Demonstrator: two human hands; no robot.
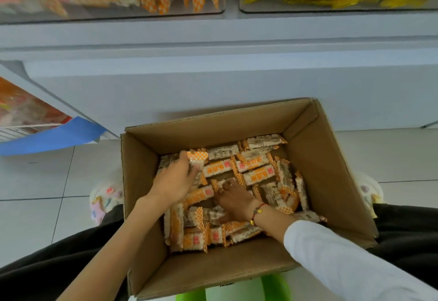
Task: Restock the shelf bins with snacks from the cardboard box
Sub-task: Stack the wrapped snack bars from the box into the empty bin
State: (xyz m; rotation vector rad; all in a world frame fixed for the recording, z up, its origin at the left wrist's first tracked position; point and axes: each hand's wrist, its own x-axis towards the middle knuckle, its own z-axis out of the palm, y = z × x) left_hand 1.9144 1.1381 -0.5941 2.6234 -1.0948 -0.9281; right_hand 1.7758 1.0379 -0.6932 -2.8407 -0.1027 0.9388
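An open cardboard box [327, 158] sits between my knees, holding several orange-and-white snack packets [257, 175]. My left hand [175, 182] is inside the box at its left side, fingers curled round a bunch of packets [198, 157]. My right hand [233, 200], with a red bracelet at the wrist, reaches into the middle of the box and lies on the packets, fingers spread over them. Above, a clear shelf bin [142, 14] holds the same orange-and-white packets.
A second clear bin [331, 8] with yellow packets and a price label stands at the upper right. A white shelf ledge [213, 40] runs across. A blue-edged display [54, 134] juts in at left. A green stool [272, 286] shows below the box, on a tiled floor.
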